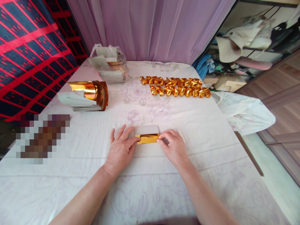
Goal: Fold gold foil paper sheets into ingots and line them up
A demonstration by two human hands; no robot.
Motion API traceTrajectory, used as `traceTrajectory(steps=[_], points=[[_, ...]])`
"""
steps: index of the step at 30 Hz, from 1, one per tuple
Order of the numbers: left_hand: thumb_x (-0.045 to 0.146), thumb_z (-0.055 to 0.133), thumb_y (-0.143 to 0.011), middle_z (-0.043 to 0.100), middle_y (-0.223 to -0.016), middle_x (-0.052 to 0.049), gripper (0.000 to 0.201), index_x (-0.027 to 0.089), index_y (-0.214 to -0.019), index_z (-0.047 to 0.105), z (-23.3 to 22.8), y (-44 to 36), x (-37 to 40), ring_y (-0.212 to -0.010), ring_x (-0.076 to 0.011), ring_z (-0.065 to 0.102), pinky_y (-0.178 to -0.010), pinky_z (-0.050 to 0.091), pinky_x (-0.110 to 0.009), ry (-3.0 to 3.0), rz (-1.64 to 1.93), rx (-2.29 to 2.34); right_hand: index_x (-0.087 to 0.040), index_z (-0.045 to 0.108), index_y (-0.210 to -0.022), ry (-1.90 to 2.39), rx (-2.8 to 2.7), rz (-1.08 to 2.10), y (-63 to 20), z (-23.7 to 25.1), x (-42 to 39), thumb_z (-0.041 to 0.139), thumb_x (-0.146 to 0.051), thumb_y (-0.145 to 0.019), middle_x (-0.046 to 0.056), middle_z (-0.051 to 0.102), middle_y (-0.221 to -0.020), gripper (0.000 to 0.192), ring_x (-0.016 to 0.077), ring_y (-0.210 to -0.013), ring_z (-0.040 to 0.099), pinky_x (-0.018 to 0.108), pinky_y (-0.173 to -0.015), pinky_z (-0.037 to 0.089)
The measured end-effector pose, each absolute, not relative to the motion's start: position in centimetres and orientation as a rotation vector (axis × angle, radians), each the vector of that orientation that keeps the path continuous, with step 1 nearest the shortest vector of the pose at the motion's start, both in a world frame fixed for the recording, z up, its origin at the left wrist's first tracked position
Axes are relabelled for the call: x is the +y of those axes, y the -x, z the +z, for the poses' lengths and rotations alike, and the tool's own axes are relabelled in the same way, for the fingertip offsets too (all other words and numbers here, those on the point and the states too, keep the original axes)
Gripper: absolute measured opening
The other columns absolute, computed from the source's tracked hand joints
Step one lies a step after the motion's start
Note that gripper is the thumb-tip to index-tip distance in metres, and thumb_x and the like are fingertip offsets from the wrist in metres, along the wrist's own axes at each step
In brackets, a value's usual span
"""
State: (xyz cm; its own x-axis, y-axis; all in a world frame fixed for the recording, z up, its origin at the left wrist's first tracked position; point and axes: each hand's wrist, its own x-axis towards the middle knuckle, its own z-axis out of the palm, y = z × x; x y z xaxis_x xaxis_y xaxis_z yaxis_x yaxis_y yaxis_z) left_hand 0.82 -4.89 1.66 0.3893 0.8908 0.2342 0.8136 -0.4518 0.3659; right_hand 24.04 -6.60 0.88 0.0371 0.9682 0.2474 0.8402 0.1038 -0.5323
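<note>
Hands pressed on gold foil paper.
Left hand (122, 147) lay flat, fingers spread, on the folded sheet (147, 133); right hand (174, 147) pinched its gold edge.

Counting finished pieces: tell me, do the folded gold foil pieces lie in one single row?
No, the folded gold foil pieces lie in two rows on the white cloth.

A table (211, 150) under a white floral cloth carries 2 rows of folded gold pieces (175, 86), a curled gold-sheet stack (87, 95), a plastic bag of sheets (110, 64) — and 1 half-folded gold sheet (147, 134).
</note>
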Motion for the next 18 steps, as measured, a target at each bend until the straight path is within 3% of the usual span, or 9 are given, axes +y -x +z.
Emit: traceTrajectory(steps=[6,12,18], points=[[0.018,0.043,-0.096,0.065,-0.132,-0.001,0.031,0.03,-0.105,0.07,1.5,-0.6,-4.6,-0.138,-0.0313,0.042,-0.113,0.015,-0.067,-2.44,0.554,1.422,-0.023,0.064,-0.084,1.527,-1.7,0.301,-25.6,-0.4,-6.2,0.048,-0.014,-0.085,0.003,0.068,-0.085,0.018,0.0174,-0.081,0.063,0.029,-0.074,0.049],[0.017,0.042,-0.095,0.068,-0.128,0.001,0.03,0.029,-0.106,0.067,1.2,-0.7,-4.4,-0.137,-0.0307,0.044,-0.113,0.016,-0.066,-2.427,0.562,1.403,-0.023,0.063,-0.082,1.417,-1.695,0.168,-25.2,-0.3,-6.0,0.046,-0.008,-0.081,0.002,0.068,-0.081,0.023,0.0157,-0.077,0.064,0.027,-0.071,0.051],[0.018,0.041,-0.095,0.068,-0.127,0.001,0.031,0.028,-0.108,0.067,1.0,-0.8,-4.2,-0.134,-0.0302,0.048,-0.113,0.019,-0.064,-2.429,0.566,1.412,-0.021,0.066,-0.087,1.271,-1.946,-0.037,-23.5,0.6,-6.6,0.048,-0.008,-0.086,0.005,0.07,-0.089,0.022,0.0185,-0.085,0.064,0.032,-0.08,0.052]])
